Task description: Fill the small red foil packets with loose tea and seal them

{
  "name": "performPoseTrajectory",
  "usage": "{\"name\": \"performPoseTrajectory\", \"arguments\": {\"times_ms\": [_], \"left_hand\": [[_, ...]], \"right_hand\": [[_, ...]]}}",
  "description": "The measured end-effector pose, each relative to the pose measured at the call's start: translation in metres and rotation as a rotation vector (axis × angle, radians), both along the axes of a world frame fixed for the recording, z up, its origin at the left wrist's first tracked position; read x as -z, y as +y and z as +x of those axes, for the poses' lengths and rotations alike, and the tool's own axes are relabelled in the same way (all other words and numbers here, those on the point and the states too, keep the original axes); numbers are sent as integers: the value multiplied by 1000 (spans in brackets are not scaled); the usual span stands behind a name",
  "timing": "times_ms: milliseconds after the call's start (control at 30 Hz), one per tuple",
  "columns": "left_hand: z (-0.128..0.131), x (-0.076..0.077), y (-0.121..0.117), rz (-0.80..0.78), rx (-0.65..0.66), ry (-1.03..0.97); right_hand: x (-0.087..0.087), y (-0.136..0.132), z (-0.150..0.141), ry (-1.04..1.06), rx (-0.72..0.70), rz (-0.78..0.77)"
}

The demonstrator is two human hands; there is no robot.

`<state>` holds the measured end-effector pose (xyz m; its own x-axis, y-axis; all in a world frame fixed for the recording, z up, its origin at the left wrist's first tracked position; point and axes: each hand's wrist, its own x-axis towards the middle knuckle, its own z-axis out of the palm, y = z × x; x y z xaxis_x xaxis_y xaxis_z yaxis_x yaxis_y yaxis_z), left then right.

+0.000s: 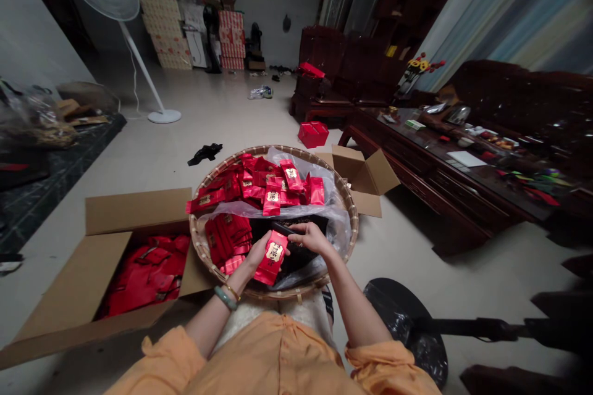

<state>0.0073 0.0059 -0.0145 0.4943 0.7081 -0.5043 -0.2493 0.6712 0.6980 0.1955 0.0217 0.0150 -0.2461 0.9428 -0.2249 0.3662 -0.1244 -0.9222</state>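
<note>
- Left hand (257, 255): fingers curled round one red packet (273, 252), held tilted over the bamboo basket (354, 222).
- Right hand (310, 238): fingers pinched on a black tool (283, 228), possibly a scoop, at the packet's upper end.
- Dark loose contents (302, 260) just below.
- Step looks like filling; next move calls for a steady packet, mouth kept open.
</note>
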Motion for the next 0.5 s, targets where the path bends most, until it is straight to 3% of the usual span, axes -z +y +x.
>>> {"name": "performPoseTrajectory", "arguments": {"times_ms": [200, 500], "left_hand": [[0, -9, -5, -15, 36, 33], [4, -13, -6, -26, 34, 72]], "right_hand": [[-7, -2, 11, 64, -41, -106], [-11, -7, 19, 92, -58, -104]]}}
